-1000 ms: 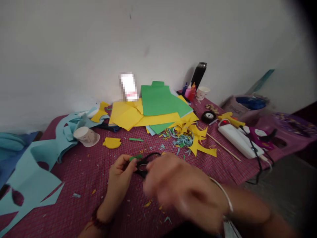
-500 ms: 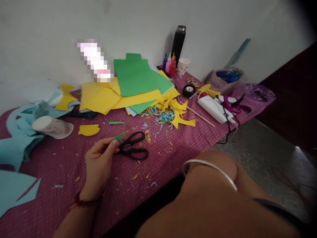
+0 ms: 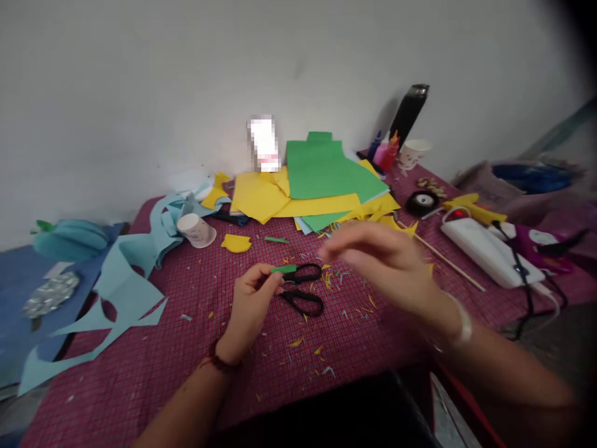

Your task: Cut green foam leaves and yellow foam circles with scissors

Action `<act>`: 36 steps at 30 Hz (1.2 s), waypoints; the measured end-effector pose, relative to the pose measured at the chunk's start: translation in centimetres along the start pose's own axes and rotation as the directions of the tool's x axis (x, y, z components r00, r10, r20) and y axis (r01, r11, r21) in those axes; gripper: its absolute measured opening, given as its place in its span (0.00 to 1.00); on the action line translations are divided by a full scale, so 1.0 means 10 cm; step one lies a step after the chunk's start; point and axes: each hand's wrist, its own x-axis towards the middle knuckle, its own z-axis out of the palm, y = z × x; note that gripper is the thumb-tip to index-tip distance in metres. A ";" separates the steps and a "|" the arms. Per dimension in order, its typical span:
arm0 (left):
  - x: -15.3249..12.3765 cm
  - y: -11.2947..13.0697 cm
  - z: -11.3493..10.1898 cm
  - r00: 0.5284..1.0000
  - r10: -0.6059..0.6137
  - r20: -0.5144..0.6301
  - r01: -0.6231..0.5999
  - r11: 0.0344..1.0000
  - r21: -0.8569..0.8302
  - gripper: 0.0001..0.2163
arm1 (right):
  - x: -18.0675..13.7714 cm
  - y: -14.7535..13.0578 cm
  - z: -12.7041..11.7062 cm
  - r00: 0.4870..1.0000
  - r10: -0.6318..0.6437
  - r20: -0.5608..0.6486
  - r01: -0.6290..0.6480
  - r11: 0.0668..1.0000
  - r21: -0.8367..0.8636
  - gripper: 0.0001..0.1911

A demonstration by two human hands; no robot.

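My left hand (image 3: pixel 255 297) is closed, with a small green strip (image 3: pixel 283 269) pinched between thumb and fingers. Right beside those fingertips are the black handles of a pair of scissors (image 3: pixel 305 303); the blades are hidden behind the hand, and whether it touches them I cannot tell. My right hand (image 3: pixel 389 267) hovers over the table to the right of the scissors, slightly blurred. Its fingers are bent and the thumb stands apart, with nothing visible between them. Beyond the left hand lie another green strip (image 3: pixel 277 240) and a yellow cut piece (image 3: pixel 236 242).
Green sheets (image 3: pixel 321 168) and yellow sheets (image 3: pixel 259 198) are piled along the wall. A paper cup (image 3: pixel 194 230) and light-blue offcuts (image 3: pixel 128 286) lie left. At right are a wooden stick (image 3: pixel 450 262), a white power strip (image 3: pixel 489 252) with cables and a black bottle (image 3: pixel 409 115).
My right hand has come up from the lower right to above the table. The camera view has swung left, showing a blue surface. My left hand still pinches the green strip.
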 end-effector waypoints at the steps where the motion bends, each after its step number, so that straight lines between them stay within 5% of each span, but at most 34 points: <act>1: 0.00 0.00 0.00 1.000 -0.008 0.009 0.008 1.000 0.005 0.03 | 0.07 0.08 0.04 0.999 0.036 0.006 -0.036 0.999 0.031 0.06; 7: 0.00 0.01 0.00 0.998 -0.052 0.041 0.049 0.997 0.066 0.05 | 0.14 0.52 0.36 0.943 0.278 0.182 -0.311 0.932 0.184 0.05; 19: -0.03 0.00 0.09 0.992 -0.120 0.039 0.124 0.983 -0.137 0.06 | 0.02 0.60 0.53 0.865 0.409 0.290 -0.460 0.877 0.138 0.08; 29: -0.02 0.00 0.11 0.986 -0.167 0.027 0.169 0.963 -0.212 0.02 | 0.02 0.62 0.48 0.865 0.373 0.334 -0.463 0.850 0.250 0.09; 33: 0.09 0.15 -0.03 0.985 -0.146 -0.091 0.104 0.927 -0.359 0.03 | 0.01 0.60 0.39 0.943 0.237 0.235 -0.192 0.961 -0.199 0.05; 36: 0.17 0.28 -0.22 0.973 -0.126 -0.191 0.031 0.899 -0.436 0.05 | -0.03 0.56 0.36 0.928 0.159 0.336 0.051 0.841 -0.539 0.09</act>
